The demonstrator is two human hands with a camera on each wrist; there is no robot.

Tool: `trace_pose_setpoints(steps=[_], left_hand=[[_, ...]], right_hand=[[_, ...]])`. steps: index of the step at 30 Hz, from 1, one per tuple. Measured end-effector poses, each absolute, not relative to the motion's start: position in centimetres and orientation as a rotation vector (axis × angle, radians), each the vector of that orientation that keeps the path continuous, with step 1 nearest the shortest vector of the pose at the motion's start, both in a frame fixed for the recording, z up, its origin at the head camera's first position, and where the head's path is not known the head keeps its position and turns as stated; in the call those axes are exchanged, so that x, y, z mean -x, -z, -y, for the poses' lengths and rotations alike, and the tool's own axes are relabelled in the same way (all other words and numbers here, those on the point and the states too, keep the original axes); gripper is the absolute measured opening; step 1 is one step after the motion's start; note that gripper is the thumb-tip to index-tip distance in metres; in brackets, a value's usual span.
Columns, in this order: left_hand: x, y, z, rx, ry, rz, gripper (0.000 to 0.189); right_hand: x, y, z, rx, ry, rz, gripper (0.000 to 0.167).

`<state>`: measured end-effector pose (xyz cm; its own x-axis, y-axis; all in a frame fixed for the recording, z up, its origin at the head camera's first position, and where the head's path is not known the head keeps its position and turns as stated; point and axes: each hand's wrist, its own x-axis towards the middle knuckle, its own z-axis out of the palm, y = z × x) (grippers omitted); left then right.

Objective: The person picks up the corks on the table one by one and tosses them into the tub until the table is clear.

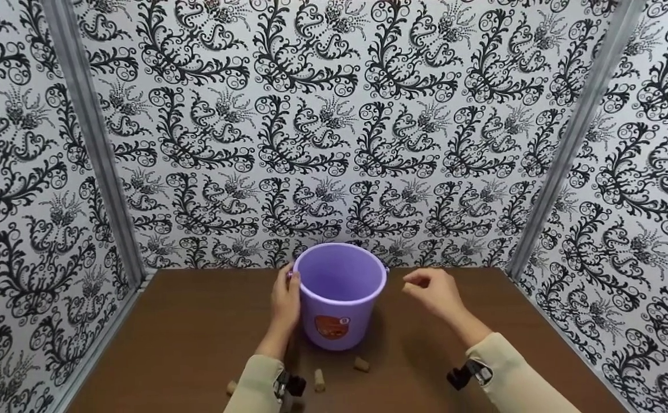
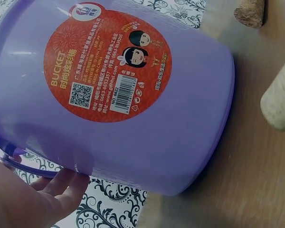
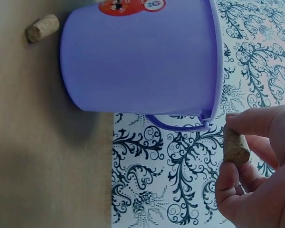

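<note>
A purple bucket [image 1: 339, 321] with a red label stands upright on the table, its mouth facing up. My left hand [image 1: 285, 298] holds it at the left side, near the rim; in the left wrist view the bent fingers [image 2: 69, 190] lie against the wall beside the hanging handle [image 2: 33, 169]. To the right of the bucket, apart from it and about rim height, is my right hand [image 1: 438, 292]. Between thumb and fingers it pinches a cork [image 3: 236, 147], plain in the right wrist view but hidden by the hand in the head view.
Loose corks lie on the brown table [image 1: 196, 327] in front: one cork [image 1: 361, 364] near the bucket's base, another cork [image 1: 319, 380] closer to me, and a third [image 1: 231, 388] partly behind the left sleeve. Patterned walls [image 1: 322, 137] enclose the back and sides.
</note>
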<state>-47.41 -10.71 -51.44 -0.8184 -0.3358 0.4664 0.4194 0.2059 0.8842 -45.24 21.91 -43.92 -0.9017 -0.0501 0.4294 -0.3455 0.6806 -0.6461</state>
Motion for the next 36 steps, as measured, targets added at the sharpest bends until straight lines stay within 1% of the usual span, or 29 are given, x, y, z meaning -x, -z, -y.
trace_pose_setpoints(steps=[10, 13, 18, 23, 26, 33, 36], left_hand=[[47.4, 51.5, 10.6, 0.063, 1.678, 1.904, 0.039], [47.4, 51.5, 10.6, 0.054, 1.671, 1.905, 0.039], [47.6, 51.6, 10.7, 0.042, 1.676, 1.917, 0.039], [47.6, 51.9, 11.2, 0.017, 1.671, 1.924, 0.039], [47.5, 51.9, 11.5, 0.0, 1.668, 1.91, 0.038], [47.6, 52.0, 10.8, 0.007, 1.682, 1.917, 0.037], [47.7, 51.9, 10.6, 0.027, 1.688, 1.905, 0.036]], right_hand=[[47.2, 41.3, -21.0, -0.417, -1.019, 2.54, 0.018], [47.7, 40.6, -20.5, -0.412, -1.009, 2.563, 0.019], [48.6, 39.7, -19.2, -0.374, -1.007, 2.576, 0.018], [49.9, 38.8, -17.1, -0.413, -1.062, 2.585, 0.023], [50.9, 38.6, -15.7, -0.467, -1.097, 2.619, 0.026], [51.9, 39.0, -13.9, -0.433, -1.073, 2.664, 0.023], [52.1, 39.1, -13.2, -0.432, -1.063, 2.678, 0.024]])
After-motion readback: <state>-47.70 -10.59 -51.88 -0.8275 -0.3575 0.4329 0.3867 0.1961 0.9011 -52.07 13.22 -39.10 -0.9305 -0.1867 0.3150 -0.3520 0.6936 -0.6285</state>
